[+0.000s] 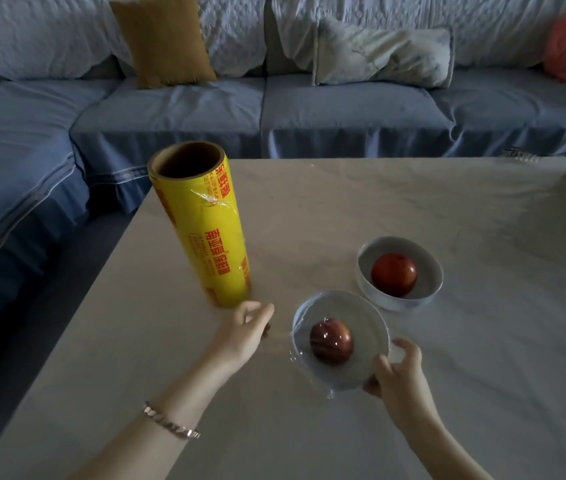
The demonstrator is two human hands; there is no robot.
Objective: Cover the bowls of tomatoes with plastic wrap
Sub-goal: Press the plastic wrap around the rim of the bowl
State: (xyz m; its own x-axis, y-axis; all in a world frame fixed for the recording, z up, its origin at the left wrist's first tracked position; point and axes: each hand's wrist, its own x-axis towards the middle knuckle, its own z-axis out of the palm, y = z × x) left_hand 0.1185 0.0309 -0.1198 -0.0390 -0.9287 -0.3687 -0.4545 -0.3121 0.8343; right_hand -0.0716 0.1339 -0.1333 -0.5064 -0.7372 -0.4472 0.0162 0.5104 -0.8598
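While the yellow roll of plastic wrap (202,230) stands upright on the pale desk (343,202), I take every place from it. Its label carries red Chinese characters running along its length, with smaller print beside them that I cannot read; its cardboard core is open at the top. Just right of the roll's foot and nearer to me is the near bowl (361,323), white, tilted toward the camera, with film (330,306) stretched glossy across its mouth and a dark red tomato (331,341) under it. My right hand (399,375) grips that bowl at the rim on the side farthest from the roll, thumb on top. My left hand (243,336) sits just below the roll's foot, fingers curled, thumb and fingertips pinched on what looks like a thin tail of film running to the bowl. A bracelet (170,422) circles that wrist. Farther right of the roll sits the far bowl (366,271), uncovered, holding a brighter tomato (394,274). Behind the roll runs a blue sofa (170,112) with a mustard cushion (163,39).
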